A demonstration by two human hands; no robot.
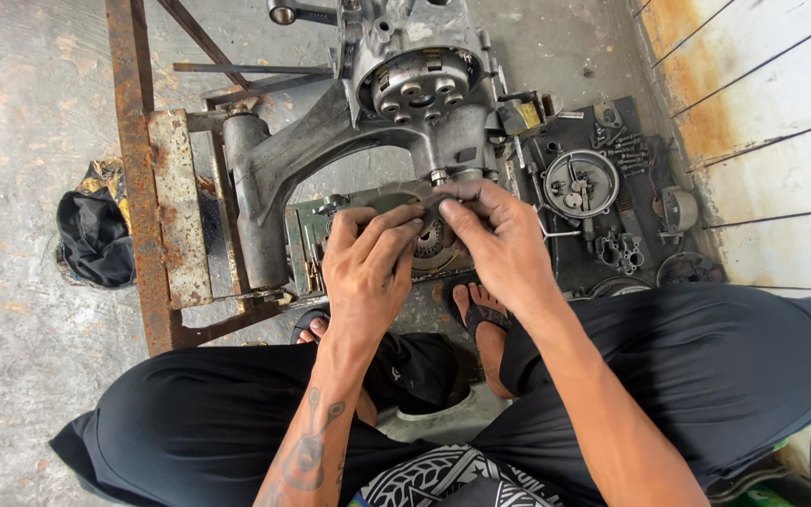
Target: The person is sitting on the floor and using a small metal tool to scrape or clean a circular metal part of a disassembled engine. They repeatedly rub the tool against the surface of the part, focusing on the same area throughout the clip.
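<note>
Left hand (365, 268) and right hand (497, 239) both pinch a thin grey gasket (389, 199) — fingers closed on it, just below the engine casing (396, 103).

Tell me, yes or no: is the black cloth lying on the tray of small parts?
No: the black cloth lies on the concrete floor left of the rusty stand, while the parts tray sits on the right.

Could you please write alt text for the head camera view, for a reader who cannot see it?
Seen from above, a seated person's left hand and right hand pinch a thin grey ring-shaped part before a grimy engine casing on a rusty metal stand. Small parts lie on a dark tray at right.
</note>
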